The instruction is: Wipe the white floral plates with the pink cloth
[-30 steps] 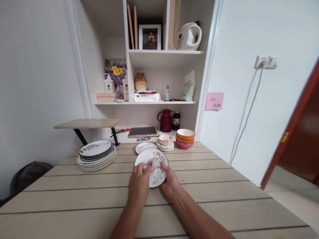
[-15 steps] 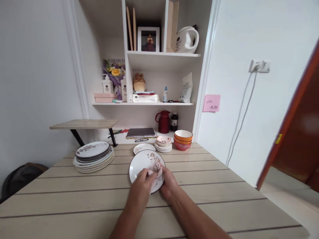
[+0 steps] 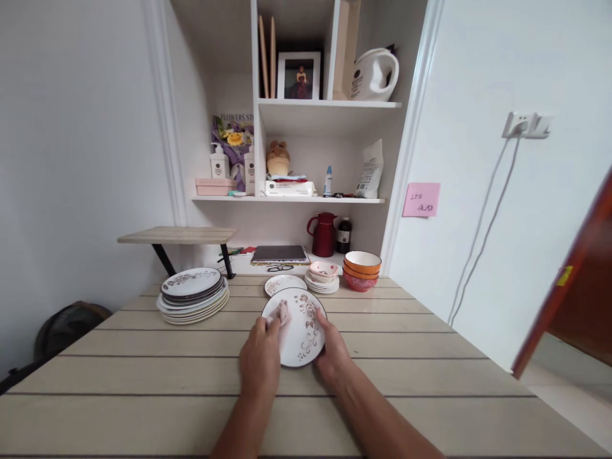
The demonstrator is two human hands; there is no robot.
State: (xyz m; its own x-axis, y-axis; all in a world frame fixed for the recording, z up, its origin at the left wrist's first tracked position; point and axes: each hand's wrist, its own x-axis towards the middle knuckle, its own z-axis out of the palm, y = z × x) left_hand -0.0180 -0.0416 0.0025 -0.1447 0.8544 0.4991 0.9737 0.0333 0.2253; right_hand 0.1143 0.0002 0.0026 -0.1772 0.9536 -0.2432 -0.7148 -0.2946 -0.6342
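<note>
A white plate [image 3: 292, 341] with a dark rim and brown flower pattern is held tilted toward me above the table. My right hand [image 3: 332, 347] grips its right edge, thumb on the face and fingers behind. On the plate's left side, my left hand [image 3: 261, 357] is closed on a crumpled pale pink cloth [image 3: 282, 314] that touches the plate's face. Some of the left fingers are hidden. Just behind the held plate lies a smaller patterned plate [image 3: 280, 283].
A tall stack of plates [image 3: 194, 299] stands at left, by a small raised wooden shelf [image 3: 176, 235]. Behind to the right are small dishes [image 3: 323, 280] and stacked bowls [image 3: 362, 270]. A red jug [image 3: 324, 234], dark bottle [image 3: 343, 234] and laptop [image 3: 280, 254] sit at the back.
My left hand has moved the cloth from the plate's right-centre to its left side, uncovering the flower pattern. My right hand still grips the right edge. The view has shifted slightly.
</note>
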